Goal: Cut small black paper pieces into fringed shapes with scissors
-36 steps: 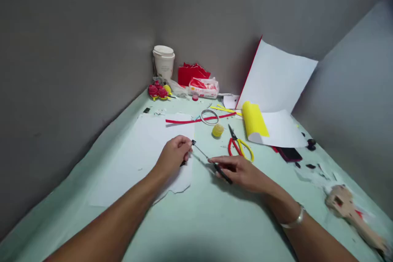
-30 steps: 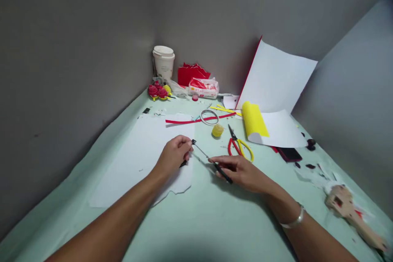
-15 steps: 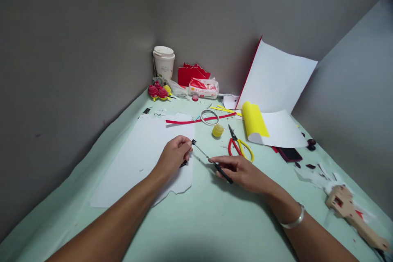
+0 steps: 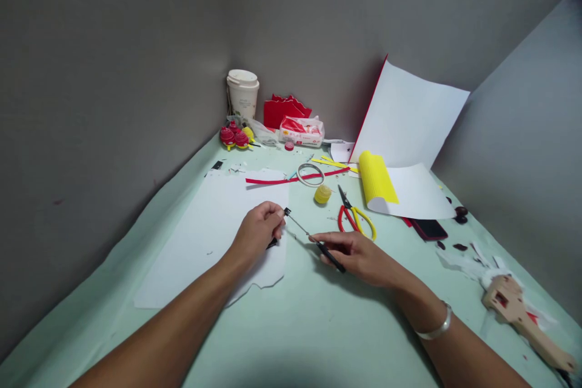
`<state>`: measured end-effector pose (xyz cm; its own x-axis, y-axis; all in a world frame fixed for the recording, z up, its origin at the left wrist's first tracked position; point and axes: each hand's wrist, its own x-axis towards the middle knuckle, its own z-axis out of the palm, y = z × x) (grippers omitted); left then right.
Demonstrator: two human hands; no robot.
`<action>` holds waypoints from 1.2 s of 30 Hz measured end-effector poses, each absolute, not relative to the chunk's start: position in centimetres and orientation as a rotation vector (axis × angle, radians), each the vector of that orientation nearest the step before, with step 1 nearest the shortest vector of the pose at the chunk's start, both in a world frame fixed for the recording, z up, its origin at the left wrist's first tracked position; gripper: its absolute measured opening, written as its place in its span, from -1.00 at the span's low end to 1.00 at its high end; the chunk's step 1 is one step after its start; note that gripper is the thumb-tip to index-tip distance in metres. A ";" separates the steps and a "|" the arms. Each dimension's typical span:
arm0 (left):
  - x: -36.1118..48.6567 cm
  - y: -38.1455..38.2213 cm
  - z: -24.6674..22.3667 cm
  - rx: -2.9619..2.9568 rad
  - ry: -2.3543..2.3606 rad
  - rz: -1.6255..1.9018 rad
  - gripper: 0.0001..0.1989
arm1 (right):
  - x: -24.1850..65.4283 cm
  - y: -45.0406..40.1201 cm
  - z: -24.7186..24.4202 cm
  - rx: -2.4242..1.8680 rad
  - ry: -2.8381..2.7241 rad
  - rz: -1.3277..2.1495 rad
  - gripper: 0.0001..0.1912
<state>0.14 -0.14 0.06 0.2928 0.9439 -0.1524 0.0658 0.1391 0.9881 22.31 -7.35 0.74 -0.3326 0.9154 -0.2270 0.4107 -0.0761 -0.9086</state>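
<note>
L hand (image 4: 260, 224): pinching sm blk piece (image 4: 287, 211) | R hand (image 4: 352, 254): gripping blk-handled tool (image 4: 331, 257), tip at piece

Pale green tabletop (image 4: 318, 327), white paper (image 4: 200, 230), red-and-yellow scissors (image 4: 347, 203), yellow coil (image 4: 322, 194), dark phone (image 4: 430, 229), beige glue gun (image 4: 513, 308)

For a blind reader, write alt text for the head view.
A left hand pinches a small black piece against the tip of a thin black-handled tool held in the right hand, with scissors beyond on a pale green table.
</note>
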 end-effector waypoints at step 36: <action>0.2 -0.1 0.3 1.147 1.080 0.899 -0.88 | 22.2 -7.3 0.8 -1.470 -1.720 1.451 -0.55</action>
<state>0.25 -0.09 0.33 0.2550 0.9484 -0.1886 -0.0137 0.1986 0.9800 22.23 -7.27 0.82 -0.3306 0.9013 -0.2799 0.4277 -0.1213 -0.8958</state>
